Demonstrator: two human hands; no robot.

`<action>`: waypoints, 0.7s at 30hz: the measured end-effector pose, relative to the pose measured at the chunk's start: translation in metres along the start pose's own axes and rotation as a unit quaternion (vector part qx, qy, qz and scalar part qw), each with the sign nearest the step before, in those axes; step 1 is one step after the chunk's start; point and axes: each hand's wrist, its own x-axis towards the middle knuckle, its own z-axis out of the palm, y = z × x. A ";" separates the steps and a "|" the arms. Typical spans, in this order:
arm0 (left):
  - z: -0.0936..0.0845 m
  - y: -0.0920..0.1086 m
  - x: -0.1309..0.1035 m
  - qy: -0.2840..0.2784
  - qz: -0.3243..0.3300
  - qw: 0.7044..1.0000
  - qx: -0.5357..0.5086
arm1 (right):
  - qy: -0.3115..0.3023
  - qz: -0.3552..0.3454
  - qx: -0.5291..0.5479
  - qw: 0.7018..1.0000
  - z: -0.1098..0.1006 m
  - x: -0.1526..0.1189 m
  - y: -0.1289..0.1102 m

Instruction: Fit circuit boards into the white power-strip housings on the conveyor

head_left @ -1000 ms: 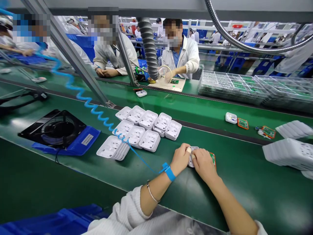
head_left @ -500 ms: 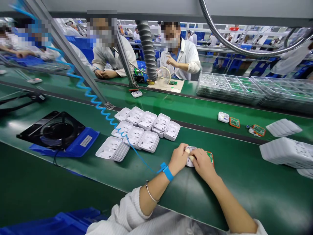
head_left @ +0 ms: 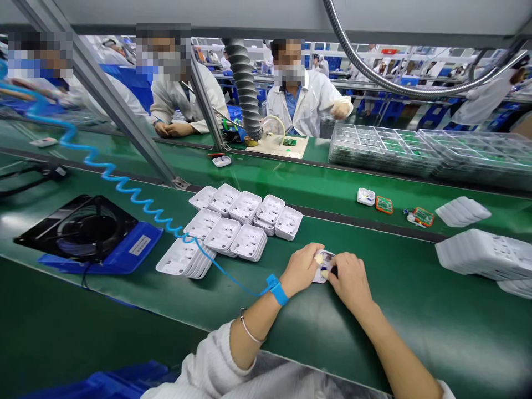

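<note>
In front of me a small white plastic housing (head_left: 322, 274) lies on the green work surface, with dark and blue bits showing inside it. My left hand (head_left: 302, 269) grips its left side, fingers closed and thumb over the rim. At the right edge, my right hand (head_left: 352, 280) is closed in a pinch, its thumb reaching into the housing. Something dark shows between those fingers; what it is cannot be made out. Pale finger covers are on both thumbs. A blue wrist strap (head_left: 277, 289) with a coiled cord circles my left wrist.
Stacked white housings (head_left: 222, 234) stand to the left, beside a black fan (head_left: 93, 224) on a blue base. More white covers (head_left: 482, 252) are stacked right. Orange-edged circuit boards (head_left: 384, 205) lie on the belt beyond. Clear trays (head_left: 386, 149) and co-workers (head_left: 295, 102) are across the line.
My right hand has shifted right from over the housing to its edge, uncovering more of the inside. The orange-edged board beside it no longer shows. A co-worker opposite has stretched an arm sideways.
</note>
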 end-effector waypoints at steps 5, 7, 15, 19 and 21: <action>-0.001 0.002 -0.001 -0.022 0.047 0.998 -0.045 | -0.067 -0.042 0.113 0.990 -0.003 0.004 0.008; 0.000 0.002 0.000 -0.022 0.042 0.998 -0.049 | -0.119 -0.056 0.155 0.979 -0.004 0.005 0.010; 0.002 0.002 0.009 -0.009 -0.019 1.000 -0.013 | -0.132 0.017 0.174 0.976 -0.001 0.009 0.001; 0.006 -0.003 0.009 -0.002 -0.035 0.999 -0.019 | -0.138 0.033 0.207 0.968 -0.001 0.012 0.005; 0.009 -0.005 0.007 0.033 -0.031 0.999 -0.027 | -0.162 0.044 0.228 0.959 0.000 0.021 0.015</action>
